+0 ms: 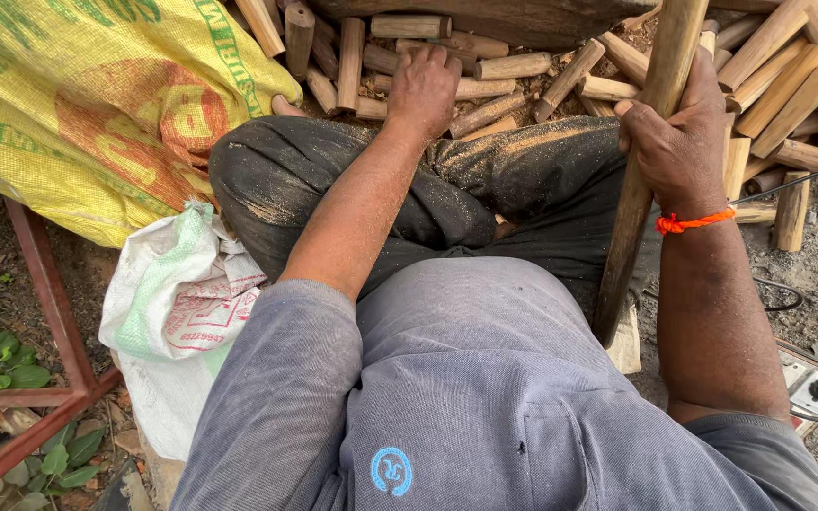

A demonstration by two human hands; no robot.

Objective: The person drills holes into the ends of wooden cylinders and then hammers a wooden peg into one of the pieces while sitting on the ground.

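Observation:
I sit with dusty dark trousers (pixel 523 180) and a grey shirt, looking down at my lap. My left hand (pixel 422 87) reaches forward onto a heap of short cut wooden pieces (pixel 513 66), its fingers curled over one of them. My right hand (pixel 679 142), with an orange thread on the wrist, is wrapped around a long wooden pole (pixel 638 180) that stands slanted beside my right leg. Sawdust lies over my knees.
A yellow woven sack (pixel 97 104) fills the upper left, with a white sack (pixel 177 312) below it. A rusty red metal frame (pixel 49 322) runs along the left. More cut wooden pieces (pixel 788 95) pile at the right. A power socket with cable (pixel 811 383) lies on gravel.

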